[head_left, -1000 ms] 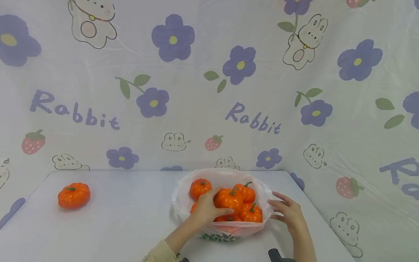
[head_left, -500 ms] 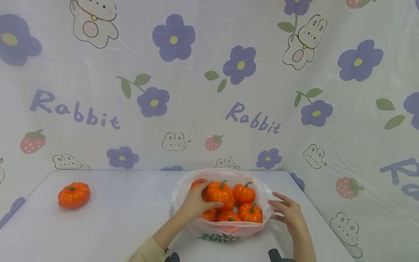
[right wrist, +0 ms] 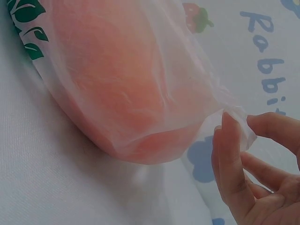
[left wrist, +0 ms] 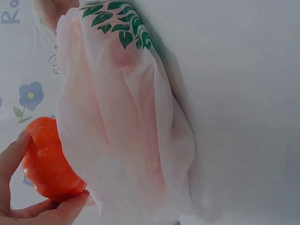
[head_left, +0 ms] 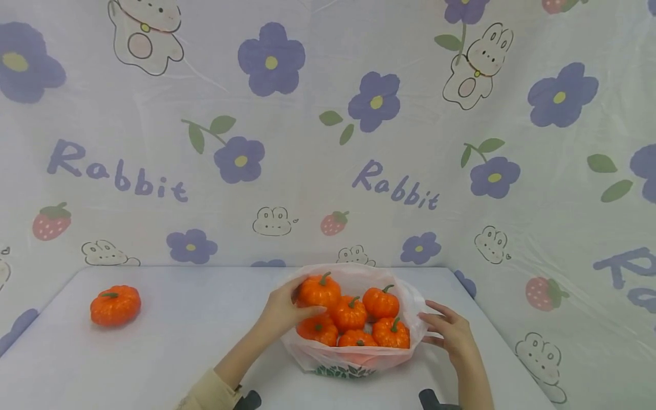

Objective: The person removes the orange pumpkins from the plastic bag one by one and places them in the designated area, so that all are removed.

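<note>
My left hand (head_left: 281, 312) grips a small orange pumpkin (head_left: 319, 291) with a green stem, at the left rim of a thin white plastic bag (head_left: 392, 360). In the left wrist view, fingers and thumb span the held pumpkin (left wrist: 51, 161), just past the bag's edge. Several more pumpkins (head_left: 349, 313) sit inside the opened bag, whose front carries green leaf print. On the bag's right side, my right hand (head_left: 453, 331) pinches the rim. The right wrist view shows thin plastic (right wrist: 234, 112) between thumb and fingers of that hand (right wrist: 243, 183).
A lone orange pumpkin (head_left: 115, 306) rests on the white table (head_left: 195, 341) at the far left. Behind the table hangs a cloth (head_left: 307, 142) printed with flowers and rabbits. Dark camera mounts (head_left: 248, 400) show at the lower edge.
My left hand has moved left and slightly up with the pumpkin, from the bag's middle to its left rim, uncovering other pumpkins. My right hand has stayed at the right rim.
</note>
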A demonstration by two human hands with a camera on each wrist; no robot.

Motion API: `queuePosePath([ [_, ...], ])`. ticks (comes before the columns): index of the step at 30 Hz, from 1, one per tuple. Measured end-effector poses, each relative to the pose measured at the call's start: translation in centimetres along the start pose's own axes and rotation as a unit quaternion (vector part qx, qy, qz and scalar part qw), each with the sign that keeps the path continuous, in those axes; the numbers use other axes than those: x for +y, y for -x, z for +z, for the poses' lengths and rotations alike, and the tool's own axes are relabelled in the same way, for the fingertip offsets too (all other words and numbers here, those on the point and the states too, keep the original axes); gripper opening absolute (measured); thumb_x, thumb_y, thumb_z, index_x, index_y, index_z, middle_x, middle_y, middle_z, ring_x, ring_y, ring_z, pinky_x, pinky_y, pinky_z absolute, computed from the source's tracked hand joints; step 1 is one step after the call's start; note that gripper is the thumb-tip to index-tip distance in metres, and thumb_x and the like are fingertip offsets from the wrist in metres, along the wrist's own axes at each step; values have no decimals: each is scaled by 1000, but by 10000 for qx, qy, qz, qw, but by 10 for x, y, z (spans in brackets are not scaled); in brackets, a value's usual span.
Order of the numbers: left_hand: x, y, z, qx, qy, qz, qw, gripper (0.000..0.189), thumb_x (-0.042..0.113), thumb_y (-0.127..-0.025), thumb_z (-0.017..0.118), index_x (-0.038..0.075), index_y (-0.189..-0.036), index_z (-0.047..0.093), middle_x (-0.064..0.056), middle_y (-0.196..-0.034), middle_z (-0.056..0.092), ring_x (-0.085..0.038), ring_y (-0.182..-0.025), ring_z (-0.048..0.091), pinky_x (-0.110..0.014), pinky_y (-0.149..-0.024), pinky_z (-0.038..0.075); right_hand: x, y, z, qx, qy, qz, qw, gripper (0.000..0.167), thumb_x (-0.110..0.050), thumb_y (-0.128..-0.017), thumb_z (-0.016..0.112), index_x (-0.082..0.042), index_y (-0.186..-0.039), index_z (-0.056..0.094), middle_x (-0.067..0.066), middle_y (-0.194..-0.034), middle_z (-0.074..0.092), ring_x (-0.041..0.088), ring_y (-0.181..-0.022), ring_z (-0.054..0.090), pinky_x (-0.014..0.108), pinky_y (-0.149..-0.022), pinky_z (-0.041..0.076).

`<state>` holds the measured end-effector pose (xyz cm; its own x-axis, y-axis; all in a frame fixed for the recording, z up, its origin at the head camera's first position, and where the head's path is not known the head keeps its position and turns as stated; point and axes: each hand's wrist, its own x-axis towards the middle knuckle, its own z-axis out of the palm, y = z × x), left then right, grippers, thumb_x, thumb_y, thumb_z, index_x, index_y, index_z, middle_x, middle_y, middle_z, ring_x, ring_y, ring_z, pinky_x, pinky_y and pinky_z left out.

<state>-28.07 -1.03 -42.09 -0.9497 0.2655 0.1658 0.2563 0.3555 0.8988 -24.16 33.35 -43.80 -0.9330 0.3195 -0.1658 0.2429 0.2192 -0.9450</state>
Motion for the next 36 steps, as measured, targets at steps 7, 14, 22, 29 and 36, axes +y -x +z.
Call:
queuePosePath([
  [7, -7, 3, -17, 223, -65, -100, 9997, 79, 26, -80, 81, 4, -146, 43, -17, -150, 46, -37, -139, 44, -48, -109, 43, 0, 1, 0, -10, -87, -31, 10000, 63, -25, -91, 69, -4, -144, 44, 6, -111, 67, 9, -81, 65, 28, -74, 62],
  [14, -19, 6, -38, 358, -176, -148, 9991, 83, 27, -80, 81, 3, -147, 40, -18, -153, 42, -38, -141, 41, -48, -110, 42, 1, -1, -1, 11, -57, -60, 10000, 61, -25, -91, 69, -5, -144, 45, 2, -106, 68, 11, -82, 65, 27, -74, 62],
  [22, -35, 9, -62, 490, -342, -277, 9978, 83, 37, -77, 81, 11, -146, 43, -15, -154, 41, -36, -144, 36, -49, -112, 39, 1, 0, -1, 5, -129, -51, 9999, 62, -24, -90, 69, -5, -144, 45, -1, -102, 68, 11, -81, 65, 28, -73, 62],
  [29, -44, 16, -88, 597, -573, -466, 9955, 87, 41, -79, 79, 9, -149, 38, -17, -155, 38, -38, -145, 34, -50, -112, 38, 2, 0, -2, -16, -152, -36, 9999, 61, -25, -91, 69, -5, -144, 45, 3, -108, 68, 11, -82, 66, 28, -75, 62],
  [36, -60, 24, -116, 715, -910, -571, 9916, 94, 48, -80, 76, 3, -151, 32, -23, -154, 37, -43, -141, 37, -52, -111, 39, 2, 0, -2, 25, -175, -21, 9998, 62, -25, -90, 70, -5, -143, 46, 2, -106, 68, 11, -81, 65, 29, -75, 62],
])
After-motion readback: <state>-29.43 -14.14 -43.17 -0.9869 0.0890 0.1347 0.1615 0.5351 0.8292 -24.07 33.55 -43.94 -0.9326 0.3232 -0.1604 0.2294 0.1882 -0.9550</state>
